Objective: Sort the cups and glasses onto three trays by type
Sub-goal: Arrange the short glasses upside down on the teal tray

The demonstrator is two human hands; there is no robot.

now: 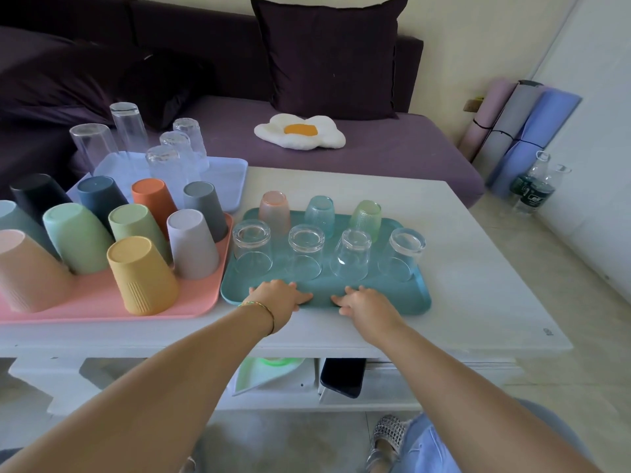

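Three trays lie on the white table (461, 254). The teal tray (396, 298) holds several short upturned clear glasses (305, 250) in front and three tinted ones (321, 213) behind. The pink tray (95, 302) carries several upturned coloured plastic cups (140, 274). The pale blue tray (225, 179) at the back holds several tall clear glasses (129, 128). My left hand (281, 297) and my right hand (362, 303) rest on the teal tray's near rim, fingers spread flat onto it, holding nothing.
A purple sofa (392, 148) with a dark cushion and an egg-shaped pillow (300, 131) stands behind the table. Rolled mats (522, 131) and plastic bottles (536, 186) stand at the right wall. A phone (341, 377) lies on the shelf below.
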